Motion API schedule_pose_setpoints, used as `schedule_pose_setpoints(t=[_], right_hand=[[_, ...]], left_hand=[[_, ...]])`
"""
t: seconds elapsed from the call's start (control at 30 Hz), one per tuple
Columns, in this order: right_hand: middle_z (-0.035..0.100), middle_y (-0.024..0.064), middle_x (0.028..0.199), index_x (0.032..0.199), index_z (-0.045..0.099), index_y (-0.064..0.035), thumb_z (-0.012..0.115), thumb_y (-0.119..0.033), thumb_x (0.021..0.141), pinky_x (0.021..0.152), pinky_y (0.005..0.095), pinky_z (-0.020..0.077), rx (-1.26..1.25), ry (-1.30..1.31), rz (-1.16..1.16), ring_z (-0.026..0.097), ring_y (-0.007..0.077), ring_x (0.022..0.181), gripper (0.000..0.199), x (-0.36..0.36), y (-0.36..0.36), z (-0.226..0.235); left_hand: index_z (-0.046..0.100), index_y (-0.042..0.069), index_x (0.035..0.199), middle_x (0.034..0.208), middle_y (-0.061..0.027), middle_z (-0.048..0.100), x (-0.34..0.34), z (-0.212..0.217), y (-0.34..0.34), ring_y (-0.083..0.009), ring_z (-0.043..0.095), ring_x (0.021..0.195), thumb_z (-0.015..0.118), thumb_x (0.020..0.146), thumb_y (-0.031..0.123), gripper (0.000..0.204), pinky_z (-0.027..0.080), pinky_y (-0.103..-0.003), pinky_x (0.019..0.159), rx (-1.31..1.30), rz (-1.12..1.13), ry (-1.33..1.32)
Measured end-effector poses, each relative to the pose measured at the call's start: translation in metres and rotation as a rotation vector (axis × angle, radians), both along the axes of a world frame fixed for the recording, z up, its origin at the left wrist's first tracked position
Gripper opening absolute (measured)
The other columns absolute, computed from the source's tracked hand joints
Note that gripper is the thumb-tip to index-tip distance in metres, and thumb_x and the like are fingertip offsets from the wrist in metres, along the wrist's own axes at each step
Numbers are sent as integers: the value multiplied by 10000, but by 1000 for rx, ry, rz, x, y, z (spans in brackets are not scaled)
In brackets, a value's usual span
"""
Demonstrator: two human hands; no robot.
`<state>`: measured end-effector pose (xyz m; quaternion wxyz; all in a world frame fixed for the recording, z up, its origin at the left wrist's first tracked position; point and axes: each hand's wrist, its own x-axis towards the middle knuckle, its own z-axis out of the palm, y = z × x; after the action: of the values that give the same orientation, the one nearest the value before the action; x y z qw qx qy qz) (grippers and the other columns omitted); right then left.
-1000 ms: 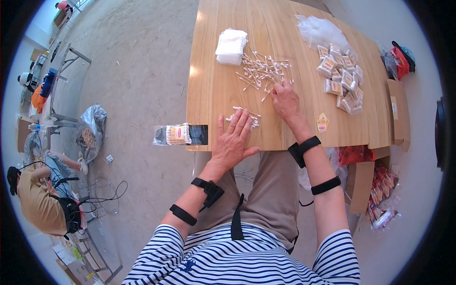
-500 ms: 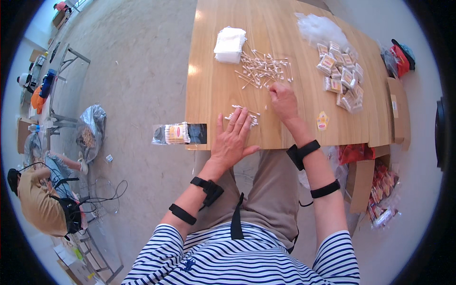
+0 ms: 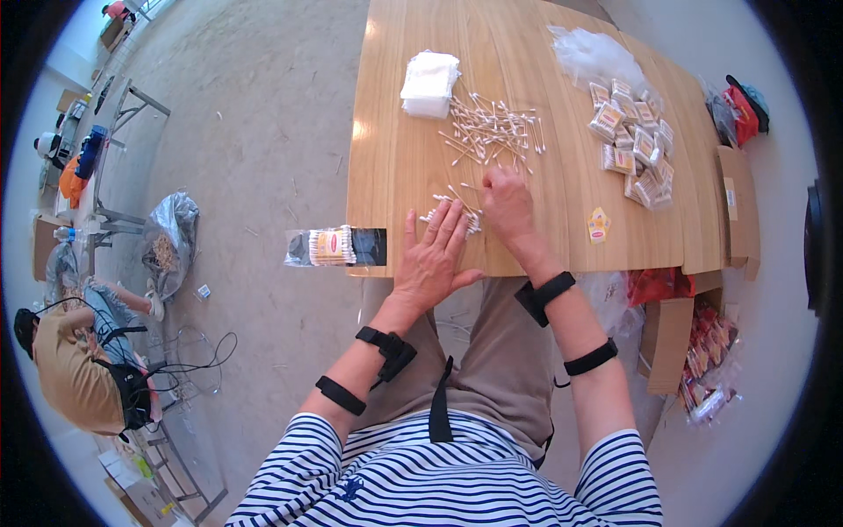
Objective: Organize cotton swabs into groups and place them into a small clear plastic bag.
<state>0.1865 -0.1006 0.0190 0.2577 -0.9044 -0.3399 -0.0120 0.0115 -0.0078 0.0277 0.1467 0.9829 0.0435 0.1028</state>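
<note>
My left hand (image 3: pixel 435 255) lies flat, fingers spread, on the near edge of the wooden table (image 3: pixel 395 167), beside a small bunch of cotton swabs (image 3: pixel 452 207). My right hand (image 3: pixel 507 204) rests just to the right of that bunch, fingers curled down on the table; whether it grips any swabs is hidden. A larger scattered pile of cotton swabs (image 3: pixel 492 130) lies farther back. A stack of white pads (image 3: pixel 430 84) sits behind it to the left.
Several small filled packets (image 3: pixel 634 140) lie at the right, clear plastic bags (image 3: pixel 593 54) behind them. A swab pack (image 3: pixel 334 247) overhangs the table's left corner. Cardboard boxes (image 3: pixel 739 202) stand at the right. Another person (image 3: pixel 83 373) crouches on the floor at left.
My right hand has drawn back from the big swab pile toward me, ending beside the small bunch next to my left hand. My left hand has stayed put.
</note>
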Motion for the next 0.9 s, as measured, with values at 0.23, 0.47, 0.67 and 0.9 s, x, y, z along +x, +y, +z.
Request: schedule_pose_setpoints(t=[0.23,0.47,0.67,0.9], right_hand=[[631,165,948,876,638,-37,642,-99,842,757,463,521,82,96,23,637,363,878,71,-27,15,13],[616,159,955,907,637,-52,653,-135,858,735,458,539,-46,29,-25,651,368,865,98,-20,8,9],[622,187,951,921,636,-49,644,-113,854,705,500,560,-29,21,40,678,404,824,94,-30,7,15],[628,149,917,895,668,-78,608,-97,891,698,481,539,-101,-47,21,665,378,826,63,-17,8,13]], left_hand=[[390,43,1496,1624,-98,296,-1,-4,1,-242,239,1520,660,775,665,990,132,-611,1197,8,8,-16],[386,47,1501,1622,-95,301,0,-2,0,-241,242,1518,666,769,664,997,138,-614,1194,22,3,1],[403,53,1491,1616,-98,312,-2,-3,1,-246,246,1516,674,761,661,988,143,-615,1191,20,9,-5],[418,52,1483,1610,-104,319,-1,-3,1,-256,256,1511,670,761,666,980,144,-614,1193,15,7,-4]])
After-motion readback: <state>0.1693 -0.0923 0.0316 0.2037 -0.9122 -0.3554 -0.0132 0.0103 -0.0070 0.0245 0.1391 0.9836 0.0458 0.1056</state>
